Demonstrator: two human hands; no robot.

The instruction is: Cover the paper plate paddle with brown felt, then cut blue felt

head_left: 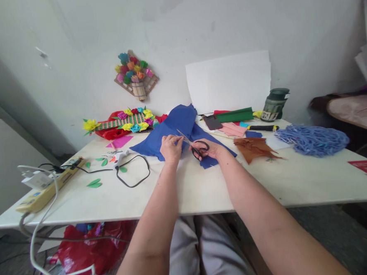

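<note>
A large blue felt sheet (173,130) lies crumpled on the white table (205,190), just past my hands. My left hand (171,148) pinches the sheet's near edge. My right hand (207,149) grips black-handled scissors (192,146), whose metal blades point left toward the spot where my left fingers hold the felt. A small cut piece of blue felt (210,161) lies under my right wrist.
A glue gun (119,157) with a black cord, green felt leaves (94,184) and a power strip (46,188) lie at left. Brown felt (255,148), blue yarn (312,139), a dark jar (274,104) and rolled felt sit at right. Paper-flower crafts stand by the wall.
</note>
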